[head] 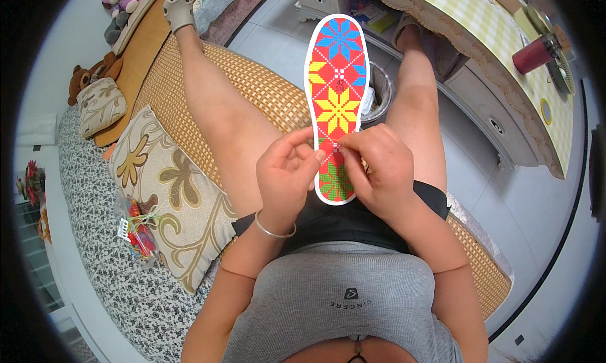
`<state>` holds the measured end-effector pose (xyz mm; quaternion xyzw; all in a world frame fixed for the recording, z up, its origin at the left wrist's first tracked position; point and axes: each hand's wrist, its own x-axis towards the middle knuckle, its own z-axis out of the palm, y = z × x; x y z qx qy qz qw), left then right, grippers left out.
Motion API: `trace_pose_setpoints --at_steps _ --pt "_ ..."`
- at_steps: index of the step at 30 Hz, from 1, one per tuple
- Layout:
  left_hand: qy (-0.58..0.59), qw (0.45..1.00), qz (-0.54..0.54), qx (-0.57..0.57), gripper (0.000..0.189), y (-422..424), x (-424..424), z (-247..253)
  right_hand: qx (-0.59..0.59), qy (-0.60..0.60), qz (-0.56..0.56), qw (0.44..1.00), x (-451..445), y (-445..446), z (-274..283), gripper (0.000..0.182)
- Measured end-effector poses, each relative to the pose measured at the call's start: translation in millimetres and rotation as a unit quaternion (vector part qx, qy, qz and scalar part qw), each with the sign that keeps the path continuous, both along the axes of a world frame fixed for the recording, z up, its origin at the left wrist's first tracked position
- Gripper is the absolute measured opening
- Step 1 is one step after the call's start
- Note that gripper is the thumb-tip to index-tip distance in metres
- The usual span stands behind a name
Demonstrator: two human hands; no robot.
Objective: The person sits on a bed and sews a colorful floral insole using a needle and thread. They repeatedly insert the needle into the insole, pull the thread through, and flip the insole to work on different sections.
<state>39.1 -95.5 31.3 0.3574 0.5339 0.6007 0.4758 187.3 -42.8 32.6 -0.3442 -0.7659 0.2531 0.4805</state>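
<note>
An insole (337, 109) with a white rim and a red ground, patterned with blue, yellow and green star flowers, lies lengthwise above my lap. My left hand (291, 171) grips its left edge, with the thumb on the patterned face and fingers partly behind it. My right hand (378, 166) is at the lower right part of the insole, thumb and forefinger pinched together over the face near the green flower. Whether a needle or thread is between those fingertips is too small to tell. Bundles of coloured thread (142, 235) in a clear bag rest on the cushion to the left.
A patterned cushion (189, 183) lies on the seat beside my leg, on a woven mat (255, 79). A waste bin (381, 95) stands on the floor behind the insole. On the right, a table with a checked cloth (478, 27) holds a red cup (535, 55).
</note>
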Motion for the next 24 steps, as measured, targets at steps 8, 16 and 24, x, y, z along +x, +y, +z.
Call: trace_pose_setpoints --at_steps 8,16,24 --pt "0.008 1.000 -0.021 0.001 0.033 -3.4 -1.5 2.1 0.071 -0.034 -0.002 0.997 -5.5 2.1 -1.5 0.017" --pt "0.019 0.999 -0.031 0.009 0.033 -3.4 0.1 4.7 0.082 -0.052 -0.010 0.995 -5.4 1.0 -1.6 0.015" --pt "0.388 0.910 0.029 0.145 0.030 -4.9 7.3 -5.0 0.103 -0.107 -0.016 0.989 -13.3 -5.2 -0.5 0.015"
